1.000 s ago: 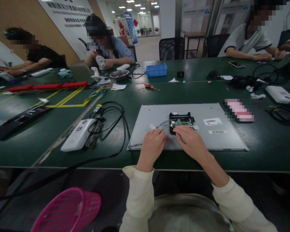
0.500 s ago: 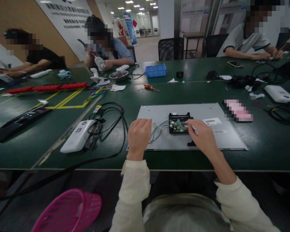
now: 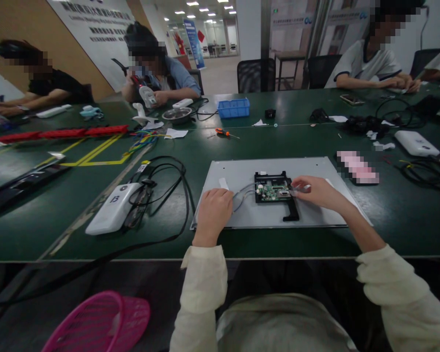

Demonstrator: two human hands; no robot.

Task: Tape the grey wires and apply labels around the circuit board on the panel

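Observation:
A flat silver-grey panel [image 3: 238,168] lies on the table in front of me. On it sits a black plastic frame [image 3: 293,212] with a green circuit board [image 3: 269,191] in it. Grey cables [image 3: 244,190] run left from the board towards my left hand [image 3: 214,212], whose fingers are curled down over the panel's left part; what they hold, if anything, is hidden. A white strip [image 3: 223,184] shows just beyond those fingers. At the board's right edge, my right hand [image 3: 317,191] pinches a small shiny grey strip [image 3: 307,188] between thumb and fingers.
Left of the panel are a white power bank [image 3: 113,208] and black cables [image 3: 168,171]. A pink phone [image 3: 357,167] lies to the right. Farther back are an orange screwdriver [image 3: 223,132] and a blue basket [image 3: 233,108]. A pink basket [image 3: 132,315] stands below the table edge. Co-workers sit opposite.
My right hand has moved right, from over the board to its right edge, uncovering a connector and the frame's lower arm. My left hand has lowered slightly, revealing the white strip.

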